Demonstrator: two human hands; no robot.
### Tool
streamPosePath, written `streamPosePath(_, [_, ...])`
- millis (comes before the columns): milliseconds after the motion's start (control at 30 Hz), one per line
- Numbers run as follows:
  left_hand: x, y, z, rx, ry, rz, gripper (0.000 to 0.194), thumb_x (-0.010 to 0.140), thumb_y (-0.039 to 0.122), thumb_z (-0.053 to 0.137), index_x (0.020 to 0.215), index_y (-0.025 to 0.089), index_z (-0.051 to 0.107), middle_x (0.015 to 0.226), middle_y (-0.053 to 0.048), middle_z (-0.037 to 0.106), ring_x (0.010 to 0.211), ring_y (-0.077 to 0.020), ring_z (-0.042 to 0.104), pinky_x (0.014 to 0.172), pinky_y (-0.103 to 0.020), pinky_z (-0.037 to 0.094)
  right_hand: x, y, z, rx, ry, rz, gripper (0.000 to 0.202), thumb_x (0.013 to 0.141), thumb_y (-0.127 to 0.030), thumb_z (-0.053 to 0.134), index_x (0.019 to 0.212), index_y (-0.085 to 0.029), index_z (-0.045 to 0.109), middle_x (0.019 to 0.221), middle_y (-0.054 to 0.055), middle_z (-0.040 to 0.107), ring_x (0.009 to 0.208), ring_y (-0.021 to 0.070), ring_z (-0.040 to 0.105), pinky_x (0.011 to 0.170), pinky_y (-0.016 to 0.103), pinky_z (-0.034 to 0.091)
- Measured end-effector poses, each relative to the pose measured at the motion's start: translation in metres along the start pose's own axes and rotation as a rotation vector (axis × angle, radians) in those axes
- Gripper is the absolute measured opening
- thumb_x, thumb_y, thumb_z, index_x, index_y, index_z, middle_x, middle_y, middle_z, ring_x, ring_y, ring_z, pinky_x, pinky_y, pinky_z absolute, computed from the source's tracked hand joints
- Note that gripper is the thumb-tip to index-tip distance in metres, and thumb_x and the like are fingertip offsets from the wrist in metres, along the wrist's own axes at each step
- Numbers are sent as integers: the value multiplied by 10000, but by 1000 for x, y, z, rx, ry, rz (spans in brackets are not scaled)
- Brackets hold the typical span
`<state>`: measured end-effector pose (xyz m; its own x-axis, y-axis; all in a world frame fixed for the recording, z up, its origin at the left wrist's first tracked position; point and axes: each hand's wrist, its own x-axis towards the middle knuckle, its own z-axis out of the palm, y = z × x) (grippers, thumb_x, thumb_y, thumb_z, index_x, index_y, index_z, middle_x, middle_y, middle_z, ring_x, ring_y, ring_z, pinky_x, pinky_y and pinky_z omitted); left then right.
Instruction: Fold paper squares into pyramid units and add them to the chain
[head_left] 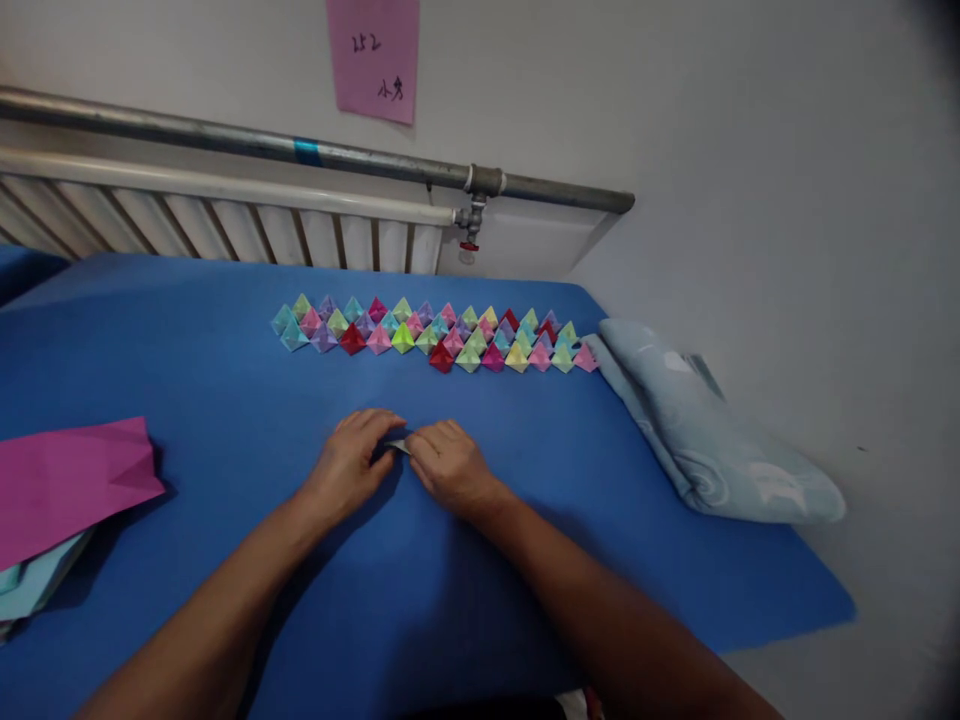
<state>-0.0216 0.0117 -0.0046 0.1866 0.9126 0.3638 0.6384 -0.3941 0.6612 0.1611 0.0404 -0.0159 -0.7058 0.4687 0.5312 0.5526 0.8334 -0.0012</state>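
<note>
A small pale piece of folded paper is pinched between my two hands, low over the blue surface. My left hand has its thumb and fingers closed around the paper's left end. On the other end, my right hand is curled, with its fingertips hidden beneath it. Much of the paper is covered by my fingers, so its full shape cannot be made out. Beyond my hands, several folded paper diamonds in pink, green, blue, yellow and red lie in close rows.
Pink paper sheets lie over light blue paper at the left. A folded pale blue blanket rests on the right edge of the blue surface. Behind stand a radiator, a metal pipe and a red-handled valve.
</note>
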Motion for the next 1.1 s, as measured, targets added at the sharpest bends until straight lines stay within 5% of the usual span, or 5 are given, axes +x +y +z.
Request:
streamPosePath(233, [-24, 4, -2, 352, -107, 147, 255, 866, 94, 506, 1073, 182, 626, 943, -60, 717, 877, -231, 638, 784, -395, 464, -3, -9, 1, -40, -73, -126, 241, 977, -158, 442, 838, -163, 639, 743, 39, 622, 706, 175, 493, 684, 330, 324])
streamPosePath(433, [-30, 5, -2, 409, -95, 189, 229, 922, 120, 487, 1104, 173, 614, 983, -55, 741, 875, -221, 645, 834, -411, 416, -9, -8, -17, 165, -254, 6, 160, 911, -179, 540, 1050, -160, 617, 1009, 84, 682, 910, 217, 538, 785, 350, 355])
streamPosePath(633, [-30, 5, -5, 373, -100, 212, 165, 946, 155, 483, 1039, 186, 617, 985, -40, 741, 886, -207, 655, 879, -417, 376, -16, -6, -27, 423, -271, 245, 205, 883, -145, 559, 1080, -185, 603, 1082, 73, 688, 991, 215, 546, 876, 363, 377])
streamPosePath(1100, [-27, 13, -4, 401, -85, 315, 269, 1003, 176, 381, 953, 150, 644, 1001, -68, 731, 878, -203, 642, 838, -397, 411, -20, 0, -19, 357, -184, 98, 238, 998, -164, 396, 1017, -196, 630, 1058, 50, 705, 964, 183, 577, 819, 333, 385])
